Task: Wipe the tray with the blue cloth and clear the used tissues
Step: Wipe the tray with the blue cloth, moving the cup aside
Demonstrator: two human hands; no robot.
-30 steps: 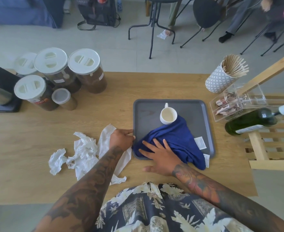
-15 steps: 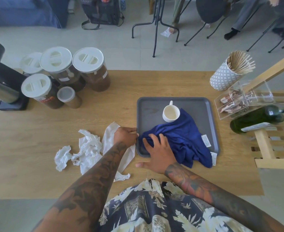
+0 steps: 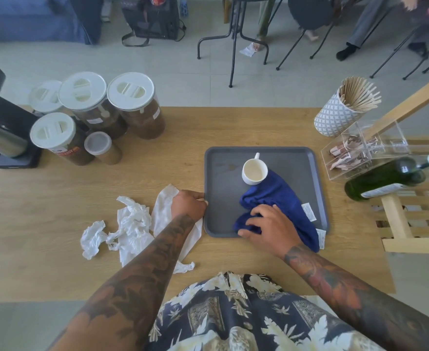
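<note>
Mid-wipe on a wooden table (image 3: 56, 211): the right hand (image 3: 271, 224) grips the bunched blue cloth (image 3: 279, 196) on the grey tray (image 3: 221, 193), the left hand (image 3: 188, 206) curls against its edge — next, likely wiping around 1 cup (image 3: 254, 171), then gathering the crumpled tissues (image 3: 130, 229) lying just left.

A single wide-angle view from the person's head looks forward and steeply down onto the table (image 3: 56, 224), close enough that both forearms and the shirt fill the bottom edge. The tray (image 3: 266, 155) sits just right of centre. Beyond the tray, past the table's far edge, the floor and chair legs curve along the top.
</note>
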